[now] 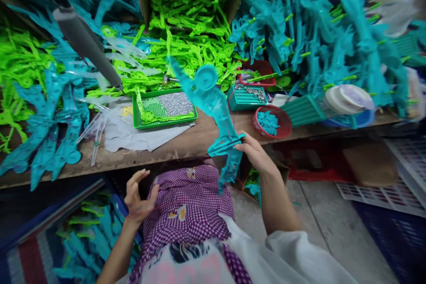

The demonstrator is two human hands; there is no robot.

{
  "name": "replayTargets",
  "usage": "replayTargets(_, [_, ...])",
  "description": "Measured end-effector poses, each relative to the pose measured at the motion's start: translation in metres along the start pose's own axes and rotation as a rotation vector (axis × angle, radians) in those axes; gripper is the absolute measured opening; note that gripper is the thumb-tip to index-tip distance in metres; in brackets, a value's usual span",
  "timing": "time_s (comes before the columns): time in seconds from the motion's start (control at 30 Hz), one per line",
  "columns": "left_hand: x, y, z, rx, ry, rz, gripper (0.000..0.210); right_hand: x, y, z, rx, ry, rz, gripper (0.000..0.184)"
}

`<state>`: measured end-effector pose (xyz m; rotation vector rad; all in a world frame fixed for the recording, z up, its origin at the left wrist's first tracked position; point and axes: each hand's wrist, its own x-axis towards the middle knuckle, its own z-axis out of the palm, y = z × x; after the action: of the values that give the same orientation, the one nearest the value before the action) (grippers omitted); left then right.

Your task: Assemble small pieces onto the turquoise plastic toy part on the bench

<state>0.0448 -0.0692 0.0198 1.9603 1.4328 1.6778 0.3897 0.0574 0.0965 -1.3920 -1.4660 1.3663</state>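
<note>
My right hand (254, 153) is closed on the edge of a long teal plastic part (216, 102), a moulded piece with a round disc near its upper end. It is held tilted above the table's front edge, slightly smeared by motion. Over my lap, my left hand (140, 195) is raised with its fingers apart and nothing in it. Beyond it on the table, a green tray (166, 125) holds many small silvery metal pieces and a lime green plastic part (149, 117). Part of the table behind the teal piece is hidden.
Lime green parts (199, 49) pile up at the back. Teal parts heap at the right (299, 22) and left (49, 115). A grey electric screwdriver (88, 46) hangs at the left. A red basket (282, 131), a teal basket (246, 103) and a white cloth (143, 140) lie near the front.
</note>
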Motion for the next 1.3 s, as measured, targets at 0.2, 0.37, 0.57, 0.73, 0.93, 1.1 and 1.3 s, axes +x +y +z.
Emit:
replayTargets(0.2, [0.002,0.002,0.035,0.058,0.257,-0.173,0.068,0.043,-0.018,0.038,-0.396,-0.544,-0.163,0.013])
replayTargets(0.37, [0.015,-0.011,0.039,0.298,0.212,-0.184,0.008,0.117,-0.028,0.095,-0.667,-0.794,-0.3,0.017])
replayTargets(0.57, [-0.004,0.002,-0.006,0.432,0.142,-0.326,0.013,0.084,-0.019,0.103,-0.837,-0.285,-0.58,0.035])
replayTargets(0.73, [0.041,-0.017,-0.025,0.514,0.186,-0.398,0.012,0.043,0.016,0.113,-0.903,-0.014,-0.596,0.033])
replayTargets(0.93, [0.116,-0.072,-0.018,0.606,-0.242,-0.585,0.029,0.053,0.043,0.124,-0.948,0.05,-0.578,0.039])
replayTargets(1.1, [0.121,-0.079,-0.018,0.575,-0.398,-0.544,0.023,0.049,0.058,0.123,-0.953,0.11,-0.58,0.044])
replayTargets(1.3, [0.138,-0.079,-0.023,0.397,-0.654,-0.363,0.024,0.049,0.058,0.123,-0.939,0.088,-0.563,0.045])
